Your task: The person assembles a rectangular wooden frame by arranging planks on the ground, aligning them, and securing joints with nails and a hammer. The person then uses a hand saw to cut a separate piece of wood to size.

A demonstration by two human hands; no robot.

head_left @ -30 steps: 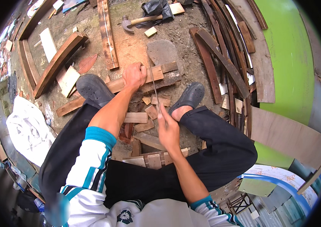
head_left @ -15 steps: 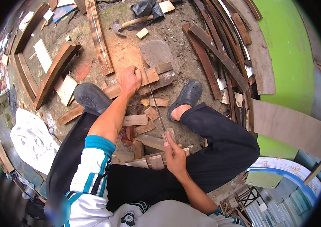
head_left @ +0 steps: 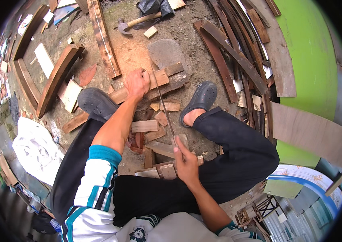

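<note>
A long wooden strip [head_left: 120, 95] lies slantwise between my feet, its right end resting over other wood pieces. My left hand [head_left: 137, 83] is closed on top of this strip, close to its right end. Just right of that hand, the thin blade of a handsaw [head_left: 161, 99] crosses the strip, seen almost edge-on. Nearer to me, my right hand [head_left: 186, 162] is wrapped around the saw's handle end, with the thumb along the top. The grip hides most of the handle. Pale sawdust [head_left: 132, 54] covers the ground beyond the strip.
Short wood offcuts [head_left: 145, 126] lie between my legs. A claw hammer [head_left: 138, 21] rests at the far side near a black plastic bag [head_left: 159, 10]. Dark planks [head_left: 235, 56] are stacked at right beside a green panel [head_left: 308, 60]. A white cloth [head_left: 36, 149] lies at left.
The right hand and saw have slid slightly forward, away from me, across the strip. My left hand keeps its place on the wood. The whole view has shifted a little.
</note>
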